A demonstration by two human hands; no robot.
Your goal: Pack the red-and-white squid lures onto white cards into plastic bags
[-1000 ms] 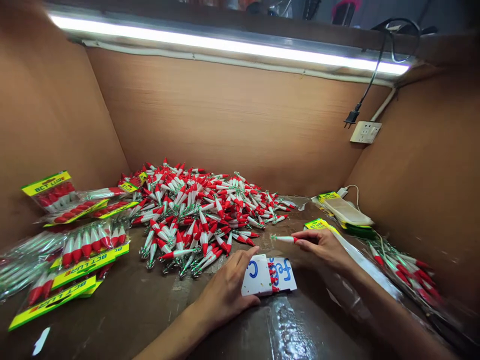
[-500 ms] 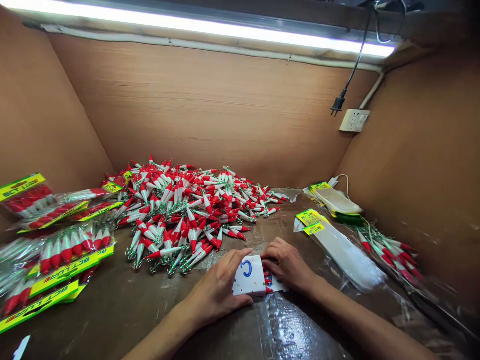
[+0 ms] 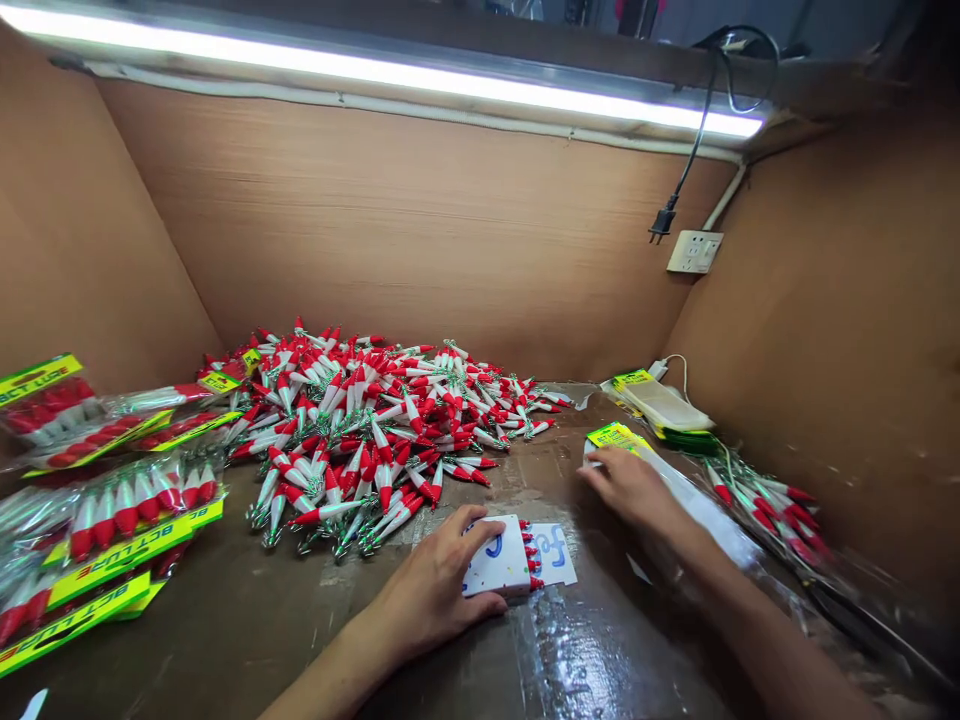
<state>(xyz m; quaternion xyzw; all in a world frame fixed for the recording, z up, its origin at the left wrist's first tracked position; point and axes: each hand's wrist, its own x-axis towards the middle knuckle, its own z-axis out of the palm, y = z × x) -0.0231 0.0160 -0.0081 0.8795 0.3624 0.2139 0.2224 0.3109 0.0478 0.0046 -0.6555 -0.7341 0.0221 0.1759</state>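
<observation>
My left hand [image 3: 457, 570] is wrapped round a folded white card sleeve [image 3: 511, 562] with blue lettering, pressing it to the table. Red tips of several fishing lures [image 3: 533, 556] stick out of the sleeve's right end. Beneath them a white flap [image 3: 557, 554] with blue letters extends to the right. My right hand [image 3: 622, 485] is over the yellow-headed clear packaging bags [image 3: 697, 505] at the right, its fingers bent at their header end. Whether its fingertips hold a bag cannot be made out.
A big heap of red and white lures [image 3: 375, 420] lies at the back. Filled lure packs [image 3: 135, 510] are stacked at the left. More bags [image 3: 664, 400] and a small bunch of lures [image 3: 772, 510] lie right. A plug [image 3: 663, 218] hangs near the wall socket [image 3: 695, 251].
My right hand has left the card sleeve and moved right to the bags, uncovering the red lure tips and lettered flap. My left hand keeps its hold. The view has shifted slightly.
</observation>
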